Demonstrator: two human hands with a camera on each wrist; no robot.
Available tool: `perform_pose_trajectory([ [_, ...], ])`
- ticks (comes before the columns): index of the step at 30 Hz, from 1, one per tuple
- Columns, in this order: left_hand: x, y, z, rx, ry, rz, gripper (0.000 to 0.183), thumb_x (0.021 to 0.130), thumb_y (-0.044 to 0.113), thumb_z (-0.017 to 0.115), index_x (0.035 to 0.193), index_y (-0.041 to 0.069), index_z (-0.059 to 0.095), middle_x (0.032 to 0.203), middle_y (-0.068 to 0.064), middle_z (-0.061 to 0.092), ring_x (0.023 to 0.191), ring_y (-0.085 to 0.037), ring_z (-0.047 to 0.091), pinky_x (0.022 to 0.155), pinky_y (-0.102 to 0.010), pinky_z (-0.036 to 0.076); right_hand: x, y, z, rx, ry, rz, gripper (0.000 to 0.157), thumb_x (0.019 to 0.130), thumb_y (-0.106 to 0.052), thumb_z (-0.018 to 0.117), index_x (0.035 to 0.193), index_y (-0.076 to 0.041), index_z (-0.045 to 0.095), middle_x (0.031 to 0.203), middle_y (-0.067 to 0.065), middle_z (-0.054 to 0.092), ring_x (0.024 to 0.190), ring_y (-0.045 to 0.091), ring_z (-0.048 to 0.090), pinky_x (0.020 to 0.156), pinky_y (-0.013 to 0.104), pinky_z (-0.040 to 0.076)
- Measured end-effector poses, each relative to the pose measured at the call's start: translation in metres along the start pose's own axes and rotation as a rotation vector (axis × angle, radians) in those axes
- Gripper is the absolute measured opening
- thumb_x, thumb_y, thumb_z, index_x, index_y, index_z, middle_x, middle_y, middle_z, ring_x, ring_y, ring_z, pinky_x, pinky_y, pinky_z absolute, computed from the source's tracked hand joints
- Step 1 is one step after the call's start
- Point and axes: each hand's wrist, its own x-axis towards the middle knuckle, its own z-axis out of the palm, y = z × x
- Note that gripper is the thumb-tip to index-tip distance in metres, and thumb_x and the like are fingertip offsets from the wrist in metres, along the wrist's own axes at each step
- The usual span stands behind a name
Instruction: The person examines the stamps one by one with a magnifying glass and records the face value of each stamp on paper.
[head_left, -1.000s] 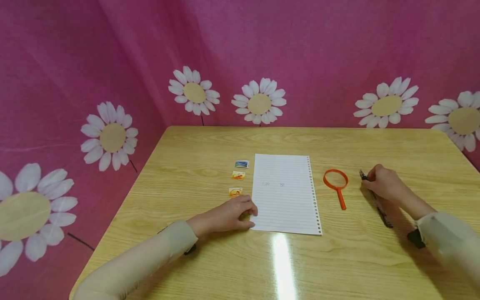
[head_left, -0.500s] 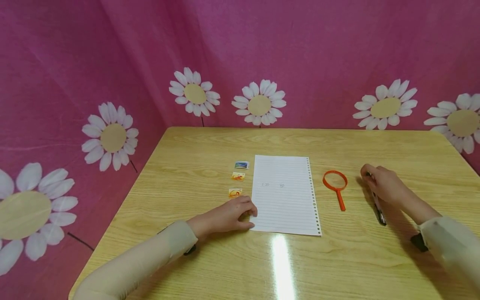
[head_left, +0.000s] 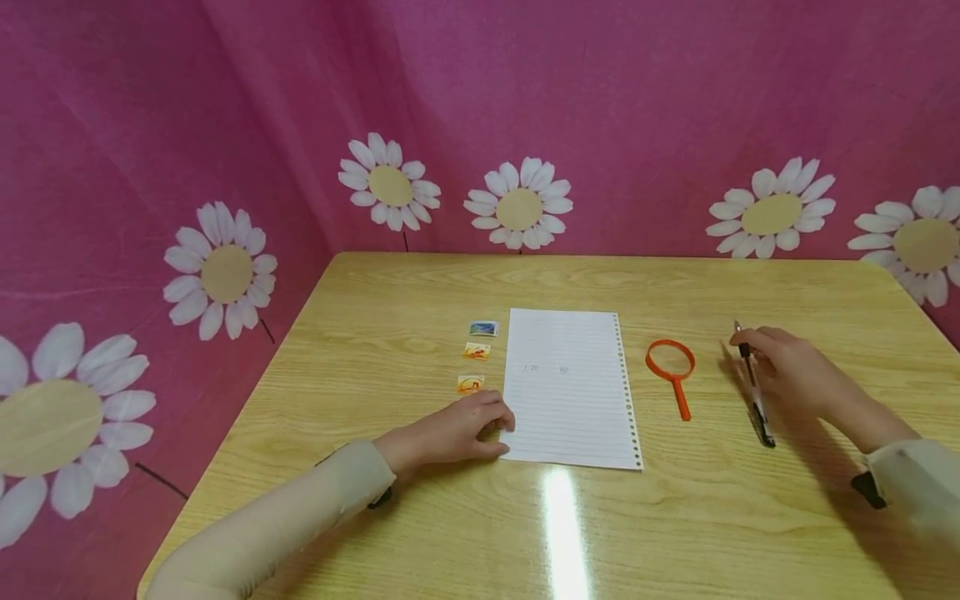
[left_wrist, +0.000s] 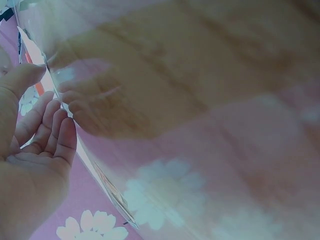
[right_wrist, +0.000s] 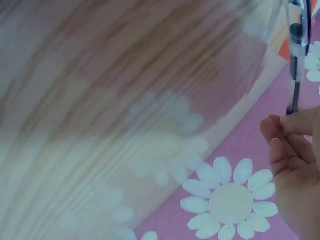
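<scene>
My left hand rests at the lower left edge of a lined sheet of paper, its fingers loosely bent and touching the edge. Small handwriting shows on the sheet. In the left wrist view the left hand has its thumb apart from the fingers. To the right, my right hand pinches a clear-barrelled pen near its far end. That end is raised off the table, as its shadow shows; the dark near end looks lower. The right wrist view shows the pen above the fingertips of the right hand.
Three small picture stamps, a blue one, a yellow one and another yellow one, lie left of the paper. An orange magnifying glass lies between paper and pen. A flowered pink cloth hangs behind the wooden table.
My right hand has shifted slightly right and its fingers have moved on the pen, so more of the pen shows. The pen's near end has swung a little left. The left hand stays put.
</scene>
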Motion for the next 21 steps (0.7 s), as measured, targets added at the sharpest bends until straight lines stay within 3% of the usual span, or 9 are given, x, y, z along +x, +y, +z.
perform_pose_trajectory([
  [7, 0.001, 0.000, -0.001, -0.009, -0.009, -0.005, 0.021, 0.092, 0.024, 0.068, 0.108, 0.011, 0.063, 0.109, 0.000, 0.058, 0.095, -0.011, 0.047, 0.087, -0.022, 0.043, -0.003, 0.003, 0.000, -0.012, 0.077, -0.099, 0.056, 0.057, 0.020, 0.081, 0.102, -0.008, 0.064, 0.083, 0.004, 0.062, 0.065, 0.011, 0.052, 0.057, 0.019, 0.042],
  [11, 0.001, 0.000, -0.001, -0.014, -0.010, -0.009, 0.021, 0.092, 0.024, 0.068, 0.108, 0.010, 0.063, 0.109, -0.001, 0.057, 0.095, -0.011, 0.047, 0.087, -0.022, 0.043, -0.005, 0.005, 0.001, 0.043, 0.104, -0.147, 0.012, 0.090, -0.011, 0.065, 0.102, -0.008, 0.064, 0.081, 0.000, 0.061, 0.066, 0.007, 0.053, 0.058, 0.013, 0.042],
  [13, 0.000, 0.000, -0.002, -0.017, -0.010, -0.008, 0.021, 0.092, 0.023, 0.068, 0.108, 0.010, 0.063, 0.108, -0.001, 0.057, 0.094, -0.011, 0.047, 0.087, -0.022, 0.043, -0.005, 0.004, 0.001, 0.079, 0.107, -0.154, 0.018, 0.096, -0.023, 0.057, 0.102, -0.007, 0.064, 0.080, -0.002, 0.061, 0.067, 0.004, 0.053, 0.058, 0.013, 0.041],
  [14, 0.000, 0.000, -0.002, -0.019, -0.009, -0.008, 0.021, 0.092, 0.023, 0.068, 0.108, 0.010, 0.063, 0.108, -0.001, 0.057, 0.094, -0.011, 0.047, 0.086, -0.022, 0.043, -0.005, 0.003, 0.000, 0.095, 0.106, -0.144, 0.020, 0.097, -0.025, 0.056, 0.102, -0.007, 0.064, 0.080, -0.002, 0.061, 0.068, 0.002, 0.052, 0.058, 0.014, 0.041],
  [16, 0.000, 0.001, -0.002, -0.021, -0.008, -0.004, 0.021, 0.092, 0.023, 0.068, 0.107, 0.010, 0.063, 0.107, -0.001, 0.057, 0.093, -0.011, 0.046, 0.086, -0.021, 0.042, -0.005, -0.001, 0.000, 0.139, 0.094, -0.092, 0.011, 0.093, -0.013, 0.066, 0.102, -0.008, 0.064, 0.078, -0.005, 0.061, 0.068, -0.003, 0.049, 0.057, 0.013, 0.039],
  [19, 0.000, 0.001, -0.002, -0.025, -0.006, -0.001, 0.020, 0.092, 0.022, 0.068, 0.107, 0.010, 0.063, 0.107, -0.001, 0.057, 0.093, -0.011, 0.046, 0.085, -0.021, 0.042, -0.002, -0.010, -0.001, 0.270, 0.057, 0.021, 0.030, 0.080, 0.009, 0.072, 0.103, -0.006, 0.060, 0.078, -0.009, 0.062, 0.068, -0.008, 0.048, 0.056, 0.012, 0.038],
  [21, 0.000, 0.000, -0.002, -0.025, -0.006, 0.001, 0.020, 0.092, 0.023, 0.068, 0.107, 0.010, 0.064, 0.107, -0.001, 0.058, 0.093, -0.011, 0.046, 0.086, -0.021, 0.042, 0.000, -0.016, -0.001, 0.400, 0.030, 0.101, 0.028, 0.083, 0.011, 0.068, 0.104, -0.004, 0.056, 0.078, -0.010, 0.062, 0.069, -0.009, 0.052, 0.057, 0.011, 0.040],
])
